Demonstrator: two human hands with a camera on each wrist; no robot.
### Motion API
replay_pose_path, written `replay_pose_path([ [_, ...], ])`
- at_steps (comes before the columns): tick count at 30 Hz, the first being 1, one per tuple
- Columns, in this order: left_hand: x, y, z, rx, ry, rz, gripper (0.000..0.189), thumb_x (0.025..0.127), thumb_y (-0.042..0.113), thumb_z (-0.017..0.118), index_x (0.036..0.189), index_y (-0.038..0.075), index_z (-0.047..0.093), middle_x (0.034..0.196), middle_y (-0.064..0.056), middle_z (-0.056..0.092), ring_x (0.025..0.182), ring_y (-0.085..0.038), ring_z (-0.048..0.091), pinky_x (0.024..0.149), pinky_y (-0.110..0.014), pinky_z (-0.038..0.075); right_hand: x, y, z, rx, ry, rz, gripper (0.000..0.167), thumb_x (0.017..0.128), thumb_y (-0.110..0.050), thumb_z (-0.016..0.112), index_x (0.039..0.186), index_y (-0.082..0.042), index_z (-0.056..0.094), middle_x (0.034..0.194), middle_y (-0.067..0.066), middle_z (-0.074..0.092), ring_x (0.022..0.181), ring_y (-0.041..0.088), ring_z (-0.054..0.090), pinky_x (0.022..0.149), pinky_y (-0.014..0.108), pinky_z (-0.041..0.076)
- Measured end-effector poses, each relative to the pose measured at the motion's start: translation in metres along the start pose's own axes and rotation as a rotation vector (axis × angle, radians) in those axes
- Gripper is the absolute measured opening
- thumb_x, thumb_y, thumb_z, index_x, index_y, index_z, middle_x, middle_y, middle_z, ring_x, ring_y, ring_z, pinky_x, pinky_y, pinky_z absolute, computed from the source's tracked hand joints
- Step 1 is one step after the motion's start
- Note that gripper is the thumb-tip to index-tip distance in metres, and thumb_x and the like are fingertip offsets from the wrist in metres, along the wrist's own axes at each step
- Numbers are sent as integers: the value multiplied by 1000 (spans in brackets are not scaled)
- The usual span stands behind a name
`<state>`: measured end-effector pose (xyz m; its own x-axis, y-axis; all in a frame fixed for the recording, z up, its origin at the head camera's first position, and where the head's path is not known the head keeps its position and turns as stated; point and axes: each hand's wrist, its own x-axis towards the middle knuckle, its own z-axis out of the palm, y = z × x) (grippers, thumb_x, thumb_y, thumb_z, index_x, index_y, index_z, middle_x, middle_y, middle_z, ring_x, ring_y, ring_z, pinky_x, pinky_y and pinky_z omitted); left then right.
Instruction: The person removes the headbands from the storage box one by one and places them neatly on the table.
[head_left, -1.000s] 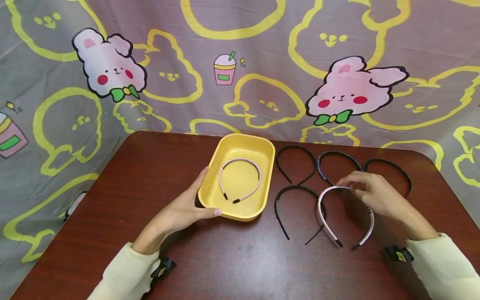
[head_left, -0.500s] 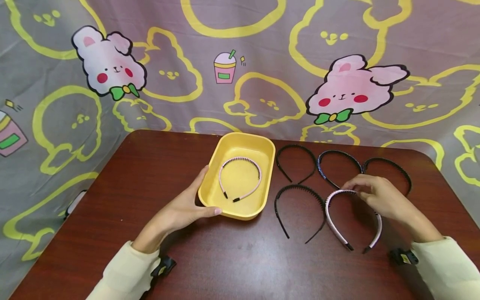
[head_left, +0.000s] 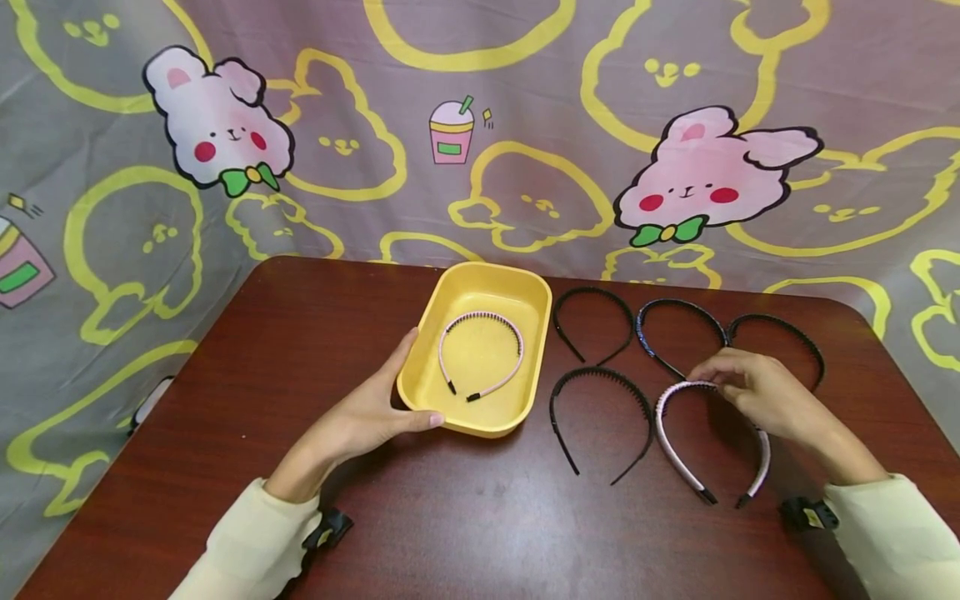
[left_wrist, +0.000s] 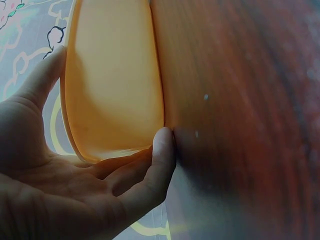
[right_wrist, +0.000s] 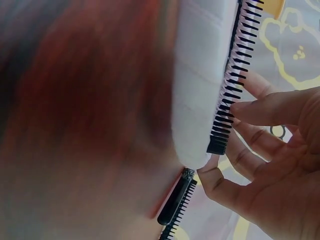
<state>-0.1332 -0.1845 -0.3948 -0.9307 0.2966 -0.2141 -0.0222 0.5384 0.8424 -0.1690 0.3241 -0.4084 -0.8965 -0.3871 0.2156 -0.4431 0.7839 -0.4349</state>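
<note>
My left hand (head_left: 360, 425) grips the near left corner of a yellow tray (head_left: 491, 279), thumb over the front rim. Inside the tray lies a pink toothed headband (head_left: 481, 316). To the right, my right hand (head_left: 757, 396) pinches a second, pale pink headband (head_left: 673, 452) near its top; its black tips point toward me. The right wrist view shows fingertips on both edges of this band, beside its row of black teeth. Just left of it lies a black toothed headband (head_left: 600, 372).
Behind these, along the table's (head_left: 465, 517) far side, lie a thin black headband (head_left: 592, 289), one with blue sparkle (head_left: 642, 333), and another black one (head_left: 780, 320) partly hidden by my right hand. A patterned curtain (head_left: 525, 92) hangs right behind the table.
My right hand has shifted right and slightly toward me with the pale pink headband, off the black toothed one it overlapped. My left hand and the tray have stayed put.
</note>
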Motion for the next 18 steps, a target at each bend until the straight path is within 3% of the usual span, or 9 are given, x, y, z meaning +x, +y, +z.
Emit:
replay_pose_path([
  [18, -1, 0, 0, 14, 1, -22, 124, 85, 35, 88, 170, 31, -2, 177, -6, 10, 162, -33, 15, 130, -60, 15, -2, 2, 1, -14, 3, 14, 44, 76, 22, 70, 94, -17, 79, 87, -7, 65, 82, -4, 54, 68, 14, 43],
])
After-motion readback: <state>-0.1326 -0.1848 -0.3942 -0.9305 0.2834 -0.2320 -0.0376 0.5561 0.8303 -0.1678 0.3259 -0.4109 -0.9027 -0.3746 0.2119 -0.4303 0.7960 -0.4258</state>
